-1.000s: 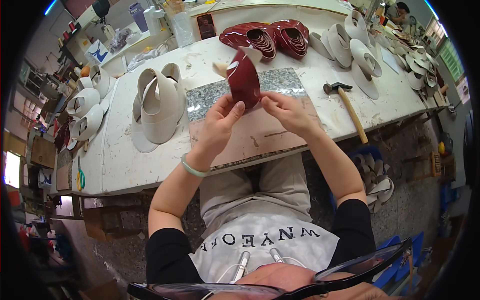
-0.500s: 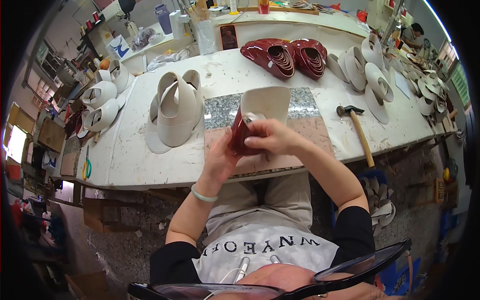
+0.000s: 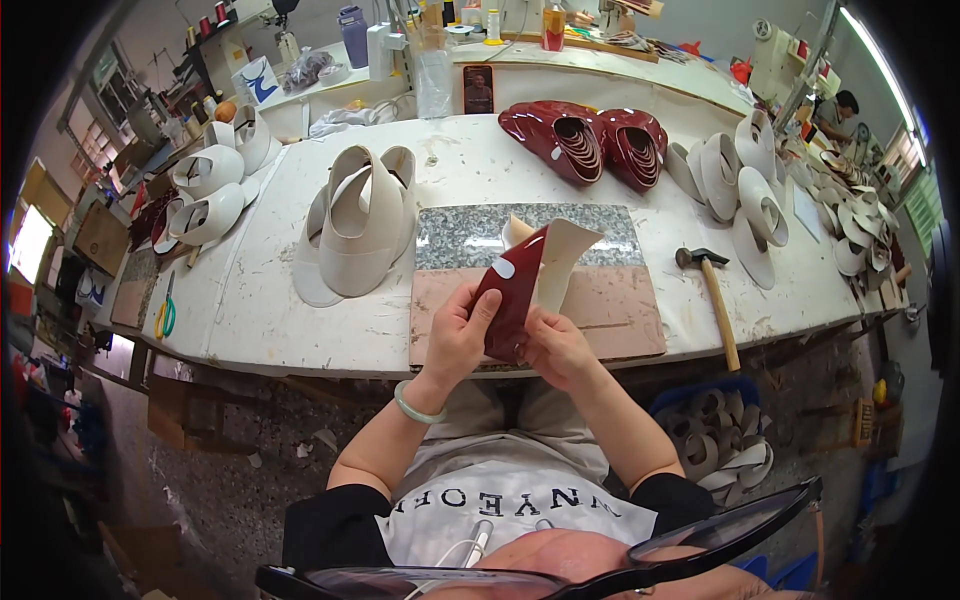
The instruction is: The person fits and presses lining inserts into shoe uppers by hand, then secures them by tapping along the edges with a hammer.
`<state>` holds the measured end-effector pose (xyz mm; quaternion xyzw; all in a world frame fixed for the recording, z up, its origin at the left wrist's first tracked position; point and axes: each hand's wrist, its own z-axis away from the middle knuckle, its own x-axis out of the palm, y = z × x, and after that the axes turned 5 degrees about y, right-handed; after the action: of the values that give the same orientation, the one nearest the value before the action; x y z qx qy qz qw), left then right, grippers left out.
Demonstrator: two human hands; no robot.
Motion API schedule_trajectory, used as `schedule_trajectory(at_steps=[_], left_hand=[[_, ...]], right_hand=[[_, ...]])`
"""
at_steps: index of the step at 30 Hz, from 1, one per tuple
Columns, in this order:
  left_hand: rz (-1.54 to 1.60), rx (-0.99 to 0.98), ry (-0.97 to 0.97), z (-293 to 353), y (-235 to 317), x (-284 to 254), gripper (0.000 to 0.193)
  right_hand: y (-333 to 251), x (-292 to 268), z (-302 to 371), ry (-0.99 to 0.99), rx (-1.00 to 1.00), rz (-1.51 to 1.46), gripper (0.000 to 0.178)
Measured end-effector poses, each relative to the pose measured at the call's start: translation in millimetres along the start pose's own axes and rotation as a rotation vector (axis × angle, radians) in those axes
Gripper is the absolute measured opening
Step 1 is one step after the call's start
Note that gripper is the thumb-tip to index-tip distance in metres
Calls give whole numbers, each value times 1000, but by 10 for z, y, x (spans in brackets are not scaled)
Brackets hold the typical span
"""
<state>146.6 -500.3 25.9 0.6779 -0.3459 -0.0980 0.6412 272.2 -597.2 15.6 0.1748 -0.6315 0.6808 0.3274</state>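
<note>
A glossy dark red shoe upper [image 3: 518, 292] with a cream lining is held tilted in front of me, over the near edge of the work board. A whitish oval patch shows on its red face. My left hand [image 3: 458, 338] grips its left side, with the thumb pressed on the red surface. My right hand [image 3: 560, 348] is closed on its lower right edge, fingers bent around the cream side. Beneath it lies the board, with a speckled stone slab [image 3: 465, 232] behind and a worn pinkish pad [image 3: 620, 310] in front.
Cream shoe uppers [image 3: 362, 235] stand left of the board; more cream pieces [image 3: 755, 205] are at the right. Glossy red uppers [image 3: 560, 140] lie behind. A hammer [image 3: 718, 305] rests to the right, scissors [image 3: 167, 310] far left. A blue bin [image 3: 690, 395] of scraps sits below the table.
The upper has been turned so its red outside faces me; before, its pale inside showed more. My right hand has moved from its opening down to the lower right edge.
</note>
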Motion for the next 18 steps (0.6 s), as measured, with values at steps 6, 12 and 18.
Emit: schedule_trajectory(at_steps=[6,12,18], left_hand=[[-192,102,29,57,81,68,25],[-240,85,-44,79,125,100,22],[-180,47,-137,101,64,43,24]], right_hand=[[107,-196,73,-59,-84,41,39],[41,-177,46,-22,-98,-51,57],[10,-171,46,-90,10,-366,57]])
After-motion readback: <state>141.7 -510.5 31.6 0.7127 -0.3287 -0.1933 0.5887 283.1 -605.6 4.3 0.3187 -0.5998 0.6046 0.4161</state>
